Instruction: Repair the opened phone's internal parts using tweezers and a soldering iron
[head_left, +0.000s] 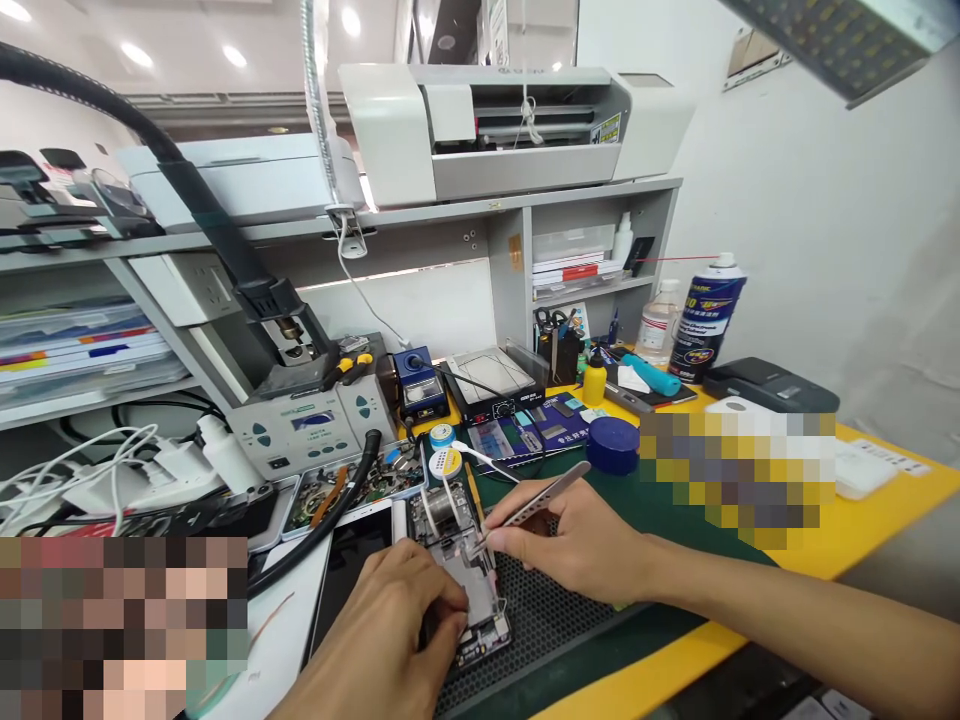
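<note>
An opened phone (480, 595) with bare inner parts lies on a dark honeycomb mat (551, 605). My left hand (405, 610) rests over its left edge, fingers curled and pressed near the light plate inside; whether they pinch anything is hidden. From the right, my right hand (566, 540) grips metal tweezers (551, 493) between thumb and fingers. The tips point down into the upper half of the phone, and what they touch is too small to make out. A roll of solder wire (441, 506) sits at the phone's upper end.
A tray of small parts (360, 487) and a white-framed phone (352, 560) lie to the left, with a black hose (341, 520) curving over them. Behind stand a grey rework station (304, 430) and a blue soldering unit (421, 385). A blue round container (613, 444) and spray can (705, 320) are right.
</note>
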